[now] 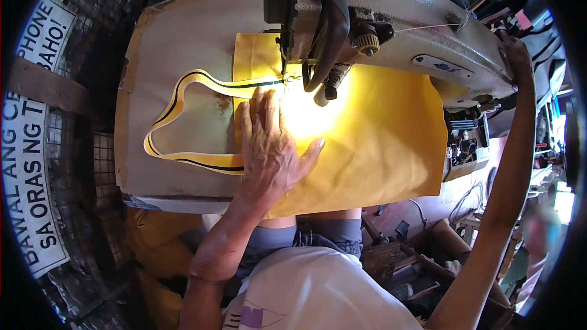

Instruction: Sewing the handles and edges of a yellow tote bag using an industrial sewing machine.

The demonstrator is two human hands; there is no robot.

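Note:
My left hand (269, 150) lies flat on a sheet of yellow material (379, 146), its fingertips just below the needle area (290, 77) of a sewing machine (428, 30). A yellow strap (211, 161) with a dark stripe runs under the needle along the material. From there it loops out to the left and comes back to the left wrist, where its end is hidden. Up at the machine's far right end, my right hand (518, 58) is closed on what appears to be the handwheel, which is mostly hidden.
A bright lamp glare washes out the material beside the needle. The pale machine table (177, 36) has worn, taped edges. Lettered signs (40, 189) hang on wire mesh at the left. A bobbin winder (465, 146) sits at the table's right; clutter covers the floor beyond it.

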